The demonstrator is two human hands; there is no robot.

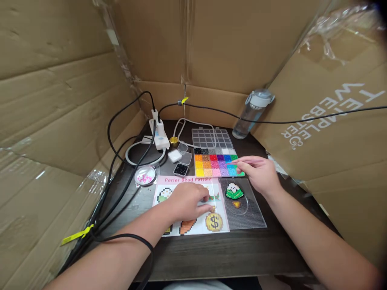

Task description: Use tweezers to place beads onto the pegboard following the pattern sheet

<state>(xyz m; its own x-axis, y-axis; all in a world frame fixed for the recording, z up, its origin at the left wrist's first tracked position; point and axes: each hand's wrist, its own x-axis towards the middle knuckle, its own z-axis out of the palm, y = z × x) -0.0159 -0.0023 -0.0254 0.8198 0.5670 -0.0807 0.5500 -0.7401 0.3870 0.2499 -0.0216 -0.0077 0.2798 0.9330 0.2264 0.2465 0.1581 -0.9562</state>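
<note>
Near: dark wood-grain desk [211,257]; bare strip btwn its front edge and the white paper pattern sheet w/ pink header [202,228] = elbow room. Black cable [133,235] crosses in front of L forearm; can't tell if touching, but poss. snag.

L hand [189,201] over sheet, fingers half-curled, gap btwn thumb & fingers, nothing seen in it. Just R of sheet: clear plastic pegboard [255,220]; on it, green-and-white bead piece w/ black outline [234,192] and, below, small yellow-orange bead cluster [236,204].

R hand [263,175] pinches thin pink tweezers [254,161], tips over purple/blue side of multicolour compartmented bead box [209,165]. Prob. the bead-picking step, w/ board work part-built. Next move prob. calls for light squeeze on one bead, level carry, low approach so set beads aren't knocked.

Far: white power strip [161,139] limits L side; clear water bottle w/ pale lid [249,114] stands back R, near brown cardboard wall [317,153]. R arm's room narrows toward that wall.
</note>
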